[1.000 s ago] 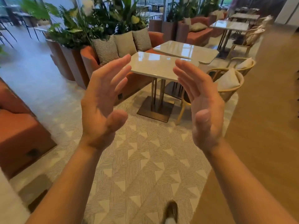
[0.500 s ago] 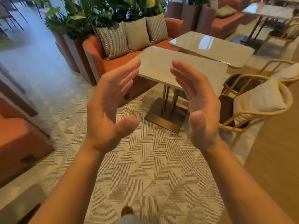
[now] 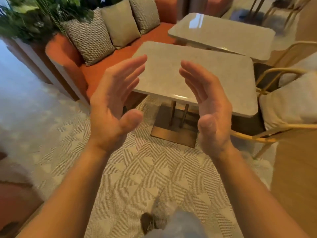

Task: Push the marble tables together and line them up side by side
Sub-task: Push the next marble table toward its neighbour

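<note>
While both palms are held spread and empty, left hand (image 3: pixel 111 107) and right hand (image 3: pixel 211 109), the near pale rectangular marble table (image 3: pixel 214 78) has been closed in on; far marble table (image 3: pixel 228 33) sits just beside, offset; pushing not yet begun.

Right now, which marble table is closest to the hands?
The near rectangular pale marble table on the brass pedestal base, right ahead of both open hands. The other marble table sits behind it, further back, with a window glare on top.
</note>
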Motion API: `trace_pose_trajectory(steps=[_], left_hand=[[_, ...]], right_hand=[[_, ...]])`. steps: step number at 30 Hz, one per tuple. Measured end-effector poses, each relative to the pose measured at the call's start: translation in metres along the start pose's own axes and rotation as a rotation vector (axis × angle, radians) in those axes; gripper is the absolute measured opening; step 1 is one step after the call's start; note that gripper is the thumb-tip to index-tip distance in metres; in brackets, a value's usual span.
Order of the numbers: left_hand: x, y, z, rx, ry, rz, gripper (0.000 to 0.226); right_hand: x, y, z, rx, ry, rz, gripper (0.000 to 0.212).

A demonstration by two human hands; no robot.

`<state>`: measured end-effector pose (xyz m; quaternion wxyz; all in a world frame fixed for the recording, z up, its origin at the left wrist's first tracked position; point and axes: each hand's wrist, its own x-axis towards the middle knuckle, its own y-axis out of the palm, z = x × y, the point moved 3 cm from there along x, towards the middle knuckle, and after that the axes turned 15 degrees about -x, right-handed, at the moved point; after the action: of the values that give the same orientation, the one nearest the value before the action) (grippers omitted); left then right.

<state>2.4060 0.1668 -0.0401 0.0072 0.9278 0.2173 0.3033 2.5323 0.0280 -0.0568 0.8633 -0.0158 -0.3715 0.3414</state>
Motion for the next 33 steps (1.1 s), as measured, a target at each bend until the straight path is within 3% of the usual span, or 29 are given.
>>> trace_pose_trajectory(steps=[8, 13, 20, 23, 25, 28, 30, 33], left_hand=[[0.095, -0.072, 0.118, -0.017, -0.097, 0.124, 0.087], [0.152, -0.11, 0.226, -0.018, -0.116, 0.192, 0.073], [0.204, -0.142, 0.361, 0.006, -0.1, 0.296, 0.08], [0.215, -0.155, 0.413, 0.086, -0.092, 0.341, 0.082], [0.219, -0.169, 0.449, 0.183, -0.156, 0.324, 0.089], [0.212, -0.187, 0.498, 0.362, -0.335, 0.35, 0.109], [0.198, -0.189, 0.52, 0.528, -0.388, 0.488, 0.116], [0.179, -0.187, 0.543, 0.881, -0.239, 0.75, 0.122]], right_hand=[[0.068, 0.04, -0.121, -0.093, 0.078, -0.067, 0.095], [0.104, 0.058, -0.229, -0.176, 0.146, -0.146, 0.094], [0.121, 0.078, -0.365, -0.228, 0.169, -0.189, 0.091], [0.117, 0.084, -0.421, -0.28, 0.223, -0.18, 0.078], [0.109, 0.084, -0.46, -0.409, 0.329, -0.094, 0.07], [0.089, 0.083, -0.501, -0.703, 0.45, 0.15, 0.088], [0.081, 0.089, -0.513, -0.946, 0.393, 0.309, 0.098], [0.078, 0.103, -0.521, -1.227, 0.307, 0.456, 0.108]])
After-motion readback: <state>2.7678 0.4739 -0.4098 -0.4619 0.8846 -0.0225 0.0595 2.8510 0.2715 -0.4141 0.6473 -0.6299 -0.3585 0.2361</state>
